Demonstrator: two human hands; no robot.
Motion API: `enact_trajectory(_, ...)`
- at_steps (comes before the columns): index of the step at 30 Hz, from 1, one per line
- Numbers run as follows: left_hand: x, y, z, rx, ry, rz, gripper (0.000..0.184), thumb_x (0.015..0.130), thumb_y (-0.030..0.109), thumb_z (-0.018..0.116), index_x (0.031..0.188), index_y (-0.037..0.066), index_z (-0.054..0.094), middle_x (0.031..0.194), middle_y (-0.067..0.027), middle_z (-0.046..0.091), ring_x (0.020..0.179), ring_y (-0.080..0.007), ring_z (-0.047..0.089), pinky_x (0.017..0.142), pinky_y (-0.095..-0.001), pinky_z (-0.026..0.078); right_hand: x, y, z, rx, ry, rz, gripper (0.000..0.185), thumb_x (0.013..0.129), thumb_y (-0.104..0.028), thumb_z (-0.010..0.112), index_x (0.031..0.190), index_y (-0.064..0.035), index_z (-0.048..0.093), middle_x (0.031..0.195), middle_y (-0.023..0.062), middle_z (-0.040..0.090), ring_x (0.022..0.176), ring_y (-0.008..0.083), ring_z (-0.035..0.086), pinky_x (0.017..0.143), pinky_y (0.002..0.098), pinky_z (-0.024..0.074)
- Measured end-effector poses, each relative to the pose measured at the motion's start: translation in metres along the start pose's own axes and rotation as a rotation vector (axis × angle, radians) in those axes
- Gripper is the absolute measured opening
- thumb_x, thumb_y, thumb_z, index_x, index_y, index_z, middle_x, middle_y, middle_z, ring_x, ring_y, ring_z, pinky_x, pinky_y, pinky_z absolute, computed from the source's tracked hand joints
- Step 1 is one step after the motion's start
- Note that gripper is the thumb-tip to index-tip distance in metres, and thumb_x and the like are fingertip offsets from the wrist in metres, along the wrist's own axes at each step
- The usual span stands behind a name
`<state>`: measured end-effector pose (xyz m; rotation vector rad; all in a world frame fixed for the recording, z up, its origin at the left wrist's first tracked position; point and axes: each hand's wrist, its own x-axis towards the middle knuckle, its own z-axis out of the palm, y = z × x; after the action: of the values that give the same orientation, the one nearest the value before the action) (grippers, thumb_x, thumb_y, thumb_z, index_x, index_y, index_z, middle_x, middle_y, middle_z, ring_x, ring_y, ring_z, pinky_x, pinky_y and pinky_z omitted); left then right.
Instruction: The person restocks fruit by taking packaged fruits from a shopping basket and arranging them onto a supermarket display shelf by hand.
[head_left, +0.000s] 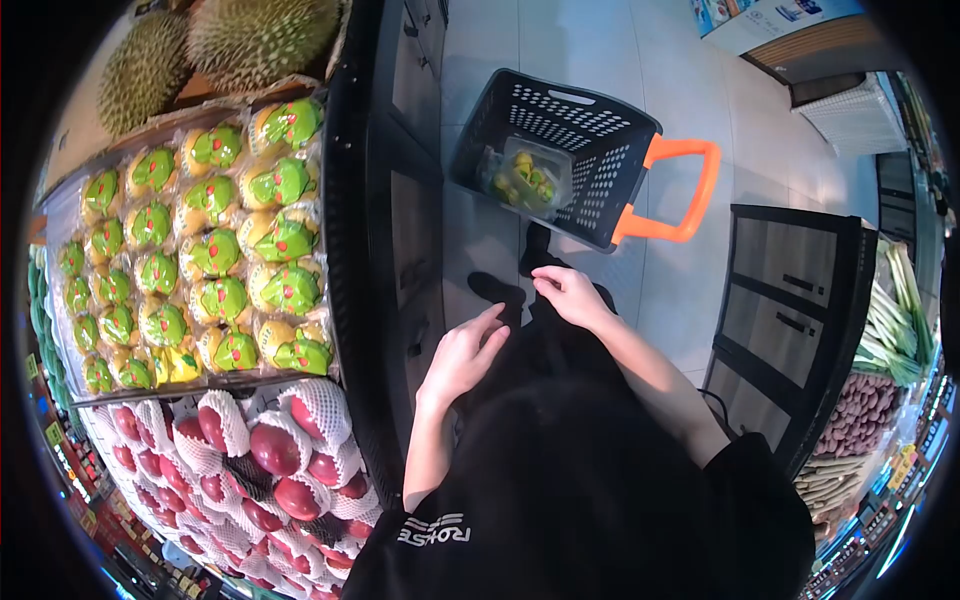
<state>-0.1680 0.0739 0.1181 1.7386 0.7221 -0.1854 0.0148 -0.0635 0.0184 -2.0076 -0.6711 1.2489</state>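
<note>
My left hand (465,355) is raised in front of my body, fingers stretched out and thumb apart, with nothing in it. Close by on the right, my right hand (572,298) has its fingers curled together, and no object shows in them. Beyond both hands a dark grey shopping basket (625,140) stands on the floor, its orange handle (703,190) pointing right. Inside lies a clear plastic pack (530,183) of yellow-green fruit. Neither hand touches the basket.
To my left, a display holds rows of wrapped yellow fruit with green labels (212,250), red fruit in white foam nets (275,450) and durians (262,40). A dark cabinet (785,270) stands at right, beside leeks (893,315) and reddish-purple produce (857,413).
</note>
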Motion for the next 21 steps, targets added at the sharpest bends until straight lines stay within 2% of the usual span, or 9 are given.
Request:
enact_trajectory(1, 0.008, 0.003, 0.002, 0.007, -0.007, -0.019, 0.041, 0.092, 0.021, 0.057, 0.126, -0.002, 0.054, 0.101, -0.0196, 0.068, 0.096, -0.0347, 0.065, 0.082, -0.0381, 0.050, 0.005, 0.006, -0.004, 0.052, -0.009, 0.044, 0.029, 0.093, -0.019, 0.059, 0.115, 0.0007, 0.063, 0.099, 0.0111, 0.070, 0.090, 0.0187, 0.067, 0.081, 0.0312, 0.0517)
enact_trajectory(4, 0.032, 0.013, 0.008, 0.016, 0.002, -0.080, 0.042, 0.093, 0.021, 0.057, 0.127, -0.003, 0.054, 0.101, -0.0204, 0.068, 0.096, -0.0343, 0.066, 0.083, -0.0376, 0.051, 0.026, 0.025, -0.016, 0.213, 0.020, 0.047, 0.030, 0.091, -0.020, 0.059, 0.112, 0.0011, 0.064, 0.094, 0.0124, 0.070, 0.081, 0.0173, 0.068, 0.077, 0.0297, 0.0520)
enact_trajectory(7, 0.055, 0.013, 0.017, -0.012, 0.081, -0.159, 0.041, 0.093, 0.020, 0.057, 0.127, -0.003, 0.053, 0.101, -0.0211, 0.068, 0.095, -0.0333, 0.067, 0.083, -0.0368, 0.051, 0.052, 0.034, -0.032, 0.382, -0.008, 0.114, 0.029, 0.092, -0.019, 0.059, 0.111, 0.0032, 0.063, 0.093, 0.0099, 0.069, 0.081, 0.0158, 0.067, 0.076, 0.0287, 0.0523)
enact_trajectory(13, 0.120, 0.005, 0.032, -0.045, 0.220, -0.346, 0.041, 0.094, 0.020, 0.057, 0.128, -0.004, 0.053, 0.105, -0.0210, 0.067, 0.100, -0.0291, 0.067, 0.086, -0.0342, 0.051, 0.116, 0.070, -0.062, 0.520, -0.030, 0.298, 0.030, 0.094, -0.020, 0.057, 0.110, 0.0042, 0.063, 0.092, 0.0112, 0.068, 0.080, 0.0170, 0.067, 0.072, 0.0278, 0.0518)
enact_trajectory(16, 0.166, -0.011, 0.044, -0.077, 0.241, -0.375, 0.041, 0.094, 0.020, 0.057, 0.128, -0.004, 0.053, 0.109, -0.0215, 0.067, 0.104, -0.0274, 0.066, 0.088, -0.0331, 0.051, 0.153, 0.104, -0.067, 0.550, 0.027, 0.430, 0.030, 0.094, -0.021, 0.056, 0.111, 0.0025, 0.063, 0.092, 0.0103, 0.068, 0.079, 0.0162, 0.067, 0.069, 0.0268, 0.0507)
enact_trajectory(20, 0.265, -0.054, 0.069, -0.116, 0.256, -0.353, 0.042, 0.093, 0.016, 0.059, 0.126, -0.007, 0.052, 0.113, -0.0254, 0.064, 0.107, -0.0301, 0.064, 0.091, -0.0345, 0.051, 0.216, 0.153, -0.058, 0.700, 0.125, 0.525, 0.029, 0.094, -0.022, 0.057, 0.111, 0.0014, 0.063, 0.093, 0.0097, 0.068, 0.079, 0.0146, 0.066, 0.067, 0.0258, 0.0499)
enact_trajectory(21, 0.300, -0.055, 0.069, -0.137, 0.195, -0.317, 0.042, 0.092, 0.016, 0.061, 0.124, -0.010, 0.053, 0.114, -0.0279, 0.062, 0.108, -0.0300, 0.063, 0.089, -0.0351, 0.052, 0.234, 0.167, -0.052, 0.721, 0.152, 0.537, 0.029, 0.094, -0.022, 0.057, 0.110, 0.0012, 0.063, 0.093, 0.0097, 0.068, 0.079, 0.0142, 0.066, 0.067, 0.0256, 0.0498)
